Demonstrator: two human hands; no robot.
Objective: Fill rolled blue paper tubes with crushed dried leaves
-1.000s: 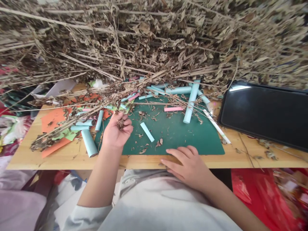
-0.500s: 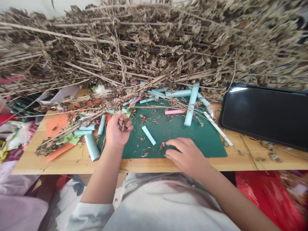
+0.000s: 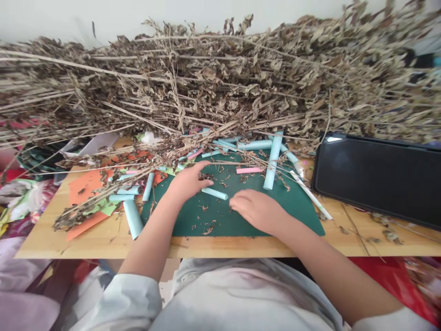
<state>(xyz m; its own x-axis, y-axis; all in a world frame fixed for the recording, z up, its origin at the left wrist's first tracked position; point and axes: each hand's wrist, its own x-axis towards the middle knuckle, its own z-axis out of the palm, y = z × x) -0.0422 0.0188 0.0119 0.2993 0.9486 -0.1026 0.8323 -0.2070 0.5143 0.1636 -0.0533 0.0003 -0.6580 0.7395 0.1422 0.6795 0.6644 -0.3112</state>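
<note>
Well, a smooth, slim pale-blue tube lies on the flat green mat between my hands, among brittle brown crumbs. My left hand is spread, thumb and fingers parted by the tube's left end, with crumpled dried leaves just beside them; my right hand has its fingers bent together near the other end, and I cannot tell whether they pinch anything. Beyond, a tangled heap of dried stalks crowds the tabletop, thin stems jutting over the mat and a pink tube. Creased orange paper sits to the left, a glossy black tablet to the right. Half a second ago my left palm faced up, cupping leaf bits; now it's turned over, and the slim tube lies less slanted.
</note>
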